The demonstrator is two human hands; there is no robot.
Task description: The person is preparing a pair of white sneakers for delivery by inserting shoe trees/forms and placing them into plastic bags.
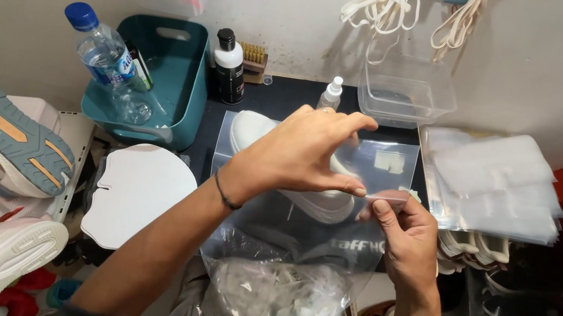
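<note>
At centre frame, left hand (305, 150) and right hand (408, 233) pinch closed on the top edge of a clear bag (304, 206) holding a white shoe (320, 201); uneven finger pressure toward 3 o'clock may leave the seal gapped.

Shoe (323, 203) in bag (377, 166), basket (185, 84) behind left.
</note>
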